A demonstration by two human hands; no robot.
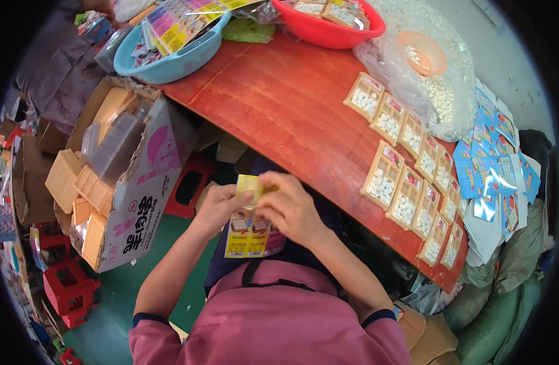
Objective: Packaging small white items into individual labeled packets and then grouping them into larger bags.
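- Two hands: left hand (221, 207) pinching yellow printed sheet (246, 236) above lap (215, 267), midsection hidden; right hand (291, 210) blurred, grip uncertain
- Blue basin (176, 70), far rim concealed: colourful printed sheets (182, 24)
- Red basin (328, 38), cropped: filled trays (345, 15)
- Compartment trays (373, 166) on table (273, 103): white pieces (381, 185)

1. Soft, fairly bright light covers the table (261, 103).
2. White glare marks the blue sheets (474, 167) beside its right edge.
3. Shadow darkens beneath its near edge.
4. The right hand (291, 208) looks blurred.
5. Lines bend toward the black rim.
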